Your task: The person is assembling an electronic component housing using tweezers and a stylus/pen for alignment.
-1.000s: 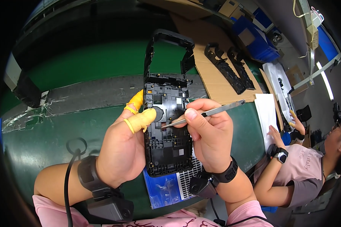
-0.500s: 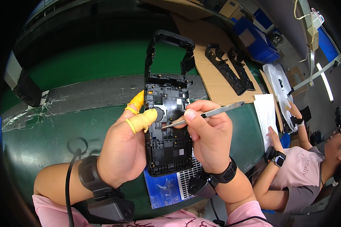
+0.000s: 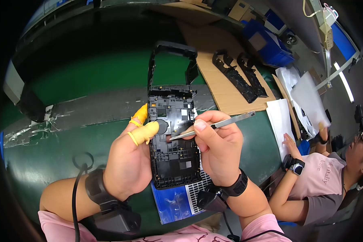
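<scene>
A black plastic device housing (image 3: 177, 151) with an open frame at its far end is held up in front of me. My left hand (image 3: 129, 157) grips its left edge, with yellow finger cots on the thumb and a finger; the thumb presses near a round black disc (image 3: 162, 126). In my right hand (image 3: 220, 141), metal tweezers (image 3: 234, 119) are pinched between thumb and fingers. Their tips touch or hover at a small opening mid-housing; I cannot tell which. Whether the tips hold anything is too small to see.
Two similar black housing parts (image 3: 236, 78) lie on cardboard (image 3: 215, 90) at the far right. Below the housing, a blue sheet with a white grid (image 3: 169, 203) lies on the green table (image 3: 52, 161). At right, a co-worker (image 3: 318, 173) handles white sheets (image 3: 278, 121). A blue bin (image 3: 270, 48) stands behind.
The housing and both hands have shifted slightly left and tilted a little. The tweezers stay at the same opening. The co-worker has lifted a white translucent sheet.
</scene>
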Motion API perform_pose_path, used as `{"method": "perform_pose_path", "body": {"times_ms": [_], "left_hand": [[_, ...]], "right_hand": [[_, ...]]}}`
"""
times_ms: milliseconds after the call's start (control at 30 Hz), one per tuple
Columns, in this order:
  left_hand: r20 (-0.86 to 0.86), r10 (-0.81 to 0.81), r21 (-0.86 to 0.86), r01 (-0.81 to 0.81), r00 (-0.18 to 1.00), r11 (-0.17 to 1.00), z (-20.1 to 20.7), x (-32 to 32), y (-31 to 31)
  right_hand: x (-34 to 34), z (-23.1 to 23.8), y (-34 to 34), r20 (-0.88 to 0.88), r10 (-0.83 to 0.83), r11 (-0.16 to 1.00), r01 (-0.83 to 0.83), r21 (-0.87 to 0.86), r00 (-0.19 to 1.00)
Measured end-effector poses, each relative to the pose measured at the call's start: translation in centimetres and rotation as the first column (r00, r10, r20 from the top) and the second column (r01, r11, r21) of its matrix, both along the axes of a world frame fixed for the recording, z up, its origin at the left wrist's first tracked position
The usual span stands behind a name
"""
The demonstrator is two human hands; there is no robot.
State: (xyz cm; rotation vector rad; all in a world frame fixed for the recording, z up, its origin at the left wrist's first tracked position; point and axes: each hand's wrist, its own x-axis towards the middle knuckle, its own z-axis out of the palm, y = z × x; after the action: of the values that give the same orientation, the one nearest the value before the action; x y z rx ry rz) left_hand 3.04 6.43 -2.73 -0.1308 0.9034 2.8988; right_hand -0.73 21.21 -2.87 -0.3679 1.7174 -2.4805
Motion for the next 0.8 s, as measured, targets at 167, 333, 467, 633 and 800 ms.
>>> {"method": "perform_pose_path", "body": {"times_ms": [167, 333, 467, 633, 800], "left_hand": [[-0.044, -0.036, -0.105, 0.031, 0.998, 0.994, 1.3, -1.0, 1.6], [-0.141, -0.017, -0.337, -0.032, 0.990, 0.941, 0.5, -1.8, 1.9], [-0.073, 0.030, -0.456, -0.060, 0.997, 0.888, -0.9, -7.7, -2.3], [-0.134, 0.325, -0.757, -0.308, 0.936, 0.576, -7.8, -22.6, -15.4], [-0.388, 0.526, -0.905, -0.207, 0.756, -0.371, -3.8, -22.5, -9.6]], "right_hand": [[-0.7, 0.8, 1.6, 0.023, -0.012, 0.996, 0.014, -0.090, 1.000], [-1.1, 0.2, 3.7, 0.056, 0.016, 0.965, 0.000, -0.261, 0.998], [-3.8, -0.9, 6.3, 0.022, -0.174, 0.954, 0.175, -0.242, 0.984], [-6.6, -3.3, 8.9, 0.088, -0.269, 0.923, 0.282, -0.260, 0.959], [-8.4, -5.5, 9.8, 0.139, -0.296, 0.911, 0.323, -0.258, 0.945]]}}
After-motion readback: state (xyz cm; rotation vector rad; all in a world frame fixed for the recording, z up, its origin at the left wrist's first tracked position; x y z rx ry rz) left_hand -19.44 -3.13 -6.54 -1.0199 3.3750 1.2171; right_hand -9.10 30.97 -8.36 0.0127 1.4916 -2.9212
